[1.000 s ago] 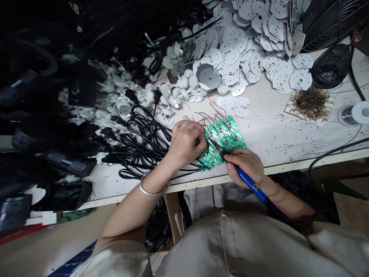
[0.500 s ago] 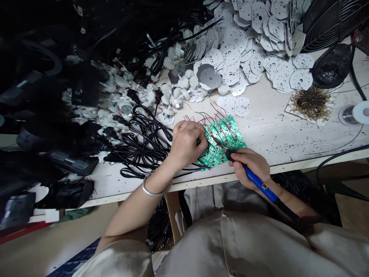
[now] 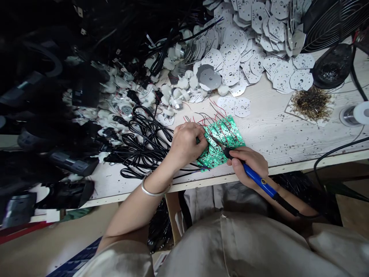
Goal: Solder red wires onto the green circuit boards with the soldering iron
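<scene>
A green circuit board (image 3: 229, 132) with red and black wires lies near the table's front edge. My right hand (image 3: 252, 163) is closed around a blue-handled soldering iron (image 3: 255, 177), whose tip points up-left onto the board among the wires. At the board's left side my left hand (image 3: 187, 142) is closed in a pinch. A dark bit of black cable shows between its thumb and fingers; the exact spot gripped is partly hidden. Bundled black cables (image 3: 144, 142) lie left of that hand, some running beneath it to a purple-tipped end.
White octagonal boards (image 3: 230, 52) are heaped at the back. White plastic parts with small motors (image 3: 175, 98) pile up at the left. On the right are a solder spool (image 3: 353, 114), brown residue on a card (image 3: 311, 104), a black dish (image 3: 331, 67) and a fan (image 3: 337, 23).
The soldering iron and right hand shifted right and back from the board, then slightly left again. My left hand has stayed nearly in place.
</scene>
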A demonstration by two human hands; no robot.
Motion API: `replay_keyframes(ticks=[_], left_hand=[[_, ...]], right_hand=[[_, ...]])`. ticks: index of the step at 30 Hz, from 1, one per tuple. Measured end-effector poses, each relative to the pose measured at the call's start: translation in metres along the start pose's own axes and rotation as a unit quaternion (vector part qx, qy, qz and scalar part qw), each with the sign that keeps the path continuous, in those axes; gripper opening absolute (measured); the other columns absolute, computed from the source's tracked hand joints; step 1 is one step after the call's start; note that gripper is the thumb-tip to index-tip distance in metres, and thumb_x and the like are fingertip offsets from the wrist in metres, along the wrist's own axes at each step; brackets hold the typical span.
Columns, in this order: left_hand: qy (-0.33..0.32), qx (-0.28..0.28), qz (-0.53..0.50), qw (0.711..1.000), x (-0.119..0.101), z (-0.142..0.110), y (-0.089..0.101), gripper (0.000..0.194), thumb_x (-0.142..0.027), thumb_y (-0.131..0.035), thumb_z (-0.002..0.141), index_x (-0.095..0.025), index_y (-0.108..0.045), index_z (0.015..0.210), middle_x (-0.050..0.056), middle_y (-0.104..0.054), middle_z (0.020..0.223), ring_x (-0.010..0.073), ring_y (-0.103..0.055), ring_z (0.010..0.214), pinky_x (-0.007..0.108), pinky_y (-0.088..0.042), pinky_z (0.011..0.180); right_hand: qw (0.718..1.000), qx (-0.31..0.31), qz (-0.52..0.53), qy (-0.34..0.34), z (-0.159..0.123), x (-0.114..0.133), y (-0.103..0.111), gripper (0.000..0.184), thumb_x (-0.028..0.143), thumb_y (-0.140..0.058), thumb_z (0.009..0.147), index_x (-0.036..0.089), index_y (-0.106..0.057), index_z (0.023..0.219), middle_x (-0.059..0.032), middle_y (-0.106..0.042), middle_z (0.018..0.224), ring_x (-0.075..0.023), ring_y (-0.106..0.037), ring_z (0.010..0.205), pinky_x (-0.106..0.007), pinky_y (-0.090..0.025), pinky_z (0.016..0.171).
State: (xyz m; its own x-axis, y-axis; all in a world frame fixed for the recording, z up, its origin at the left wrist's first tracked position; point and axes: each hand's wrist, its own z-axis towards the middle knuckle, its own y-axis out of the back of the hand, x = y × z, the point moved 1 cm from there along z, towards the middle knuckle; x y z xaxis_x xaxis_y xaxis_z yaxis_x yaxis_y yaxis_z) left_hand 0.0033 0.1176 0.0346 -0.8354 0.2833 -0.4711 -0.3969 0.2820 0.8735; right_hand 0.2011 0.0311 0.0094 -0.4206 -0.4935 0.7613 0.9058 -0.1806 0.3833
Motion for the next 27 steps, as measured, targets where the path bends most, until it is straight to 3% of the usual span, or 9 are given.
replay_keyframes(ticks=[6, 15, 22, 27], left_hand=[[0.002, 0.021, -0.013, 1.0, 0.001, 0.005, 0.003, 0.016, -0.013, -0.056, 0.078, -0.019, -0.059, 0.063, 0.007, -0.07, 0.091, 0.0207, -0.065, 0.093, 0.039, -0.051, 0.091], [0.02, 0.056, -0.006, 0.998, 0.0, 0.01, 0.006, 0.014, -0.013, -0.054, 0.076, -0.018, -0.059, 0.064, 0.007, -0.069, 0.089, 0.0215, -0.064, 0.091, 0.039, -0.052, 0.089], [0.039, 0.1, 0.014, 0.994, -0.001, 0.016, 0.011, 0.014, -0.013, -0.054, 0.074, -0.019, -0.057, 0.062, 0.006, -0.068, 0.088, 0.0208, -0.063, 0.091, 0.038, -0.051, 0.089], [0.045, 0.106, 0.018, 0.993, -0.002, 0.017, 0.011, 0.013, -0.013, -0.054, 0.074, -0.018, -0.057, 0.063, 0.007, -0.068, 0.089, 0.0213, -0.063, 0.092, 0.039, -0.051, 0.09]], right_hand=[[1.0, 0.013, -0.006, -0.019, -0.001, -0.003, -0.004, 0.016, 0.021, -0.058, 0.091, 0.023, -0.066, 0.104, -0.0004, -0.075, 0.073, -0.0187, -0.072, 0.074, -0.033, -0.063, 0.072], [0.999, 0.014, -0.037, 0.008, -0.002, -0.007, -0.01, 0.013, 0.024, -0.059, 0.091, 0.024, -0.067, 0.102, -0.0018, -0.077, 0.083, -0.018, -0.073, 0.074, -0.032, -0.064, 0.072], [0.999, -0.018, -0.026, 0.024, 0.004, -0.002, -0.011, 0.016, 0.016, -0.058, 0.091, 0.022, -0.063, 0.106, 0.0011, -0.075, 0.073, -0.0161, -0.072, 0.068, -0.029, -0.064, 0.069], [0.999, -0.038, 0.013, -0.017, 0.001, 0.002, -0.003, 0.021, 0.018, -0.059, 0.092, 0.022, -0.061, 0.113, -0.0005, -0.075, 0.076, -0.0184, -0.073, 0.081, -0.032, -0.064, 0.075]])
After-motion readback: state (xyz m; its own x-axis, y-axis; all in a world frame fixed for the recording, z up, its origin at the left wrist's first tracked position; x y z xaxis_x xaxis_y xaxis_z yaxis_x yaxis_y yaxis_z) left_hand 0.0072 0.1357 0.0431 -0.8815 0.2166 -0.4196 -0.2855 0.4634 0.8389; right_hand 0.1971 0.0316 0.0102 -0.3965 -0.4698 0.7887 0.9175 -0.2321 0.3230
